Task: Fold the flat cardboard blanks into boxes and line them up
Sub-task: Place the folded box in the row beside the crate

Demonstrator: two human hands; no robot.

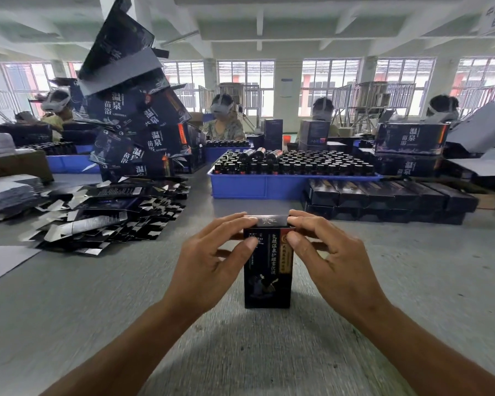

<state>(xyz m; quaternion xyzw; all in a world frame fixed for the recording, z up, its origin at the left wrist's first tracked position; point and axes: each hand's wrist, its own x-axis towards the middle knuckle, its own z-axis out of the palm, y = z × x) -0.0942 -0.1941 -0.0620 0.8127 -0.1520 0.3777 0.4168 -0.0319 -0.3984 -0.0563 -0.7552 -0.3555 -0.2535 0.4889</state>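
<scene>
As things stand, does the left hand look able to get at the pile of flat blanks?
Probably yes, once it lets go. The left hand is busy on the upright box, but only bare table lies between it and the pile of flat blanks.

One upright box (267,270) (two hands (209,258) (326,255)), three crates (269,185).

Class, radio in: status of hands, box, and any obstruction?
Left hand and right hand pinching top flap of upright box. Standing on table. Nothing in the way.
</scene>
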